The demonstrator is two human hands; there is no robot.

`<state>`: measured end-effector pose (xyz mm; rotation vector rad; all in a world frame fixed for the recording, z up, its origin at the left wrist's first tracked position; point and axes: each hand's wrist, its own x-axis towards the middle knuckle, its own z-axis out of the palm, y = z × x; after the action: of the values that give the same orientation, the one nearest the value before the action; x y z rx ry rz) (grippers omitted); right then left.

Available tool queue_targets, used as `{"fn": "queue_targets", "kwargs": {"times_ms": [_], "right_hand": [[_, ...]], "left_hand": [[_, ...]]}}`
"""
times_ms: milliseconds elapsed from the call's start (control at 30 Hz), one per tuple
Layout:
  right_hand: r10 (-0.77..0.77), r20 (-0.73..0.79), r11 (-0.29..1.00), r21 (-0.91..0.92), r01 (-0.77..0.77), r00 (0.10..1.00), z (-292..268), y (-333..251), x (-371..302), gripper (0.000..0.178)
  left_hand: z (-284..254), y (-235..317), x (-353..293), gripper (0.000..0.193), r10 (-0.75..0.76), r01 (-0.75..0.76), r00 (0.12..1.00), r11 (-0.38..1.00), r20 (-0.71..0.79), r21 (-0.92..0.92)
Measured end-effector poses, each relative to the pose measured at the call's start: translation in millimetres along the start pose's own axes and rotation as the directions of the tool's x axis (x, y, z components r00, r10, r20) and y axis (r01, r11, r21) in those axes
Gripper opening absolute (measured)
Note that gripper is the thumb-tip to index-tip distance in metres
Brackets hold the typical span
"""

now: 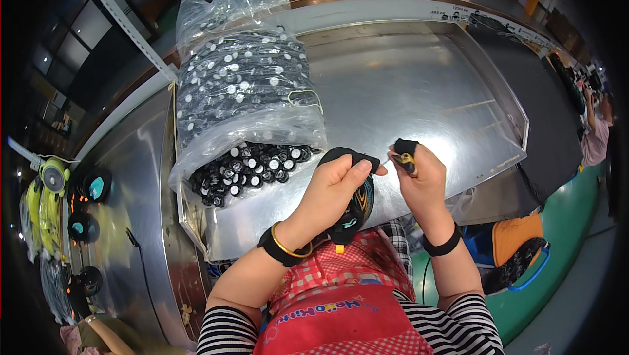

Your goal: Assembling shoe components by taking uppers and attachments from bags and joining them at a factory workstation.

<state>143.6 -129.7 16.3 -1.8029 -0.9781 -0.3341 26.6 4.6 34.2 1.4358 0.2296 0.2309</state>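
Note:
My left hand (333,191) is closed, thumb and fingers pinching the black fabric edge of what looks like a shoe (360,211) with teal marks. The shoe hangs below that hand, at the table's near edge, partly hidden by the wrist. A little to the right, my right hand (423,181) is closed around a small yellow and dark hand tool (405,162); its kind is unclear. A black piece (405,146) shows at that hand's fingertips. The hands are apart, above the metal table (419,86).
A large clear plastic bag (249,93) of small black parts with white discs lies open toward me. On a metal surface to the left stand several black and teal items (97,188) beside a green fan (54,177). Other people's arms (108,336) show at lower left and far right.

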Motion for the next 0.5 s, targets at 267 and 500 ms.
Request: {"fn": "queue_targets", "kwargs": {"times_ms": [267, 500], "right_hand": [[-0.079, 0.111, 0.992, -0.094, 0.090, 0.991, 4, -6, 0, 0.019], [-0.288, 0.064, 0.939, -0.177, 0.295, 0.955, 1, -10, 4, 0.027]], "left_hand": [[7, 13, -5, 0.032, -0.108, 0.107, 0.992, 0.994, 0.071, 0.015], [4, 9, -6, 0.027, -0.234, 0.237, 0.972, 0.964, 0.036, -0.120]]}}
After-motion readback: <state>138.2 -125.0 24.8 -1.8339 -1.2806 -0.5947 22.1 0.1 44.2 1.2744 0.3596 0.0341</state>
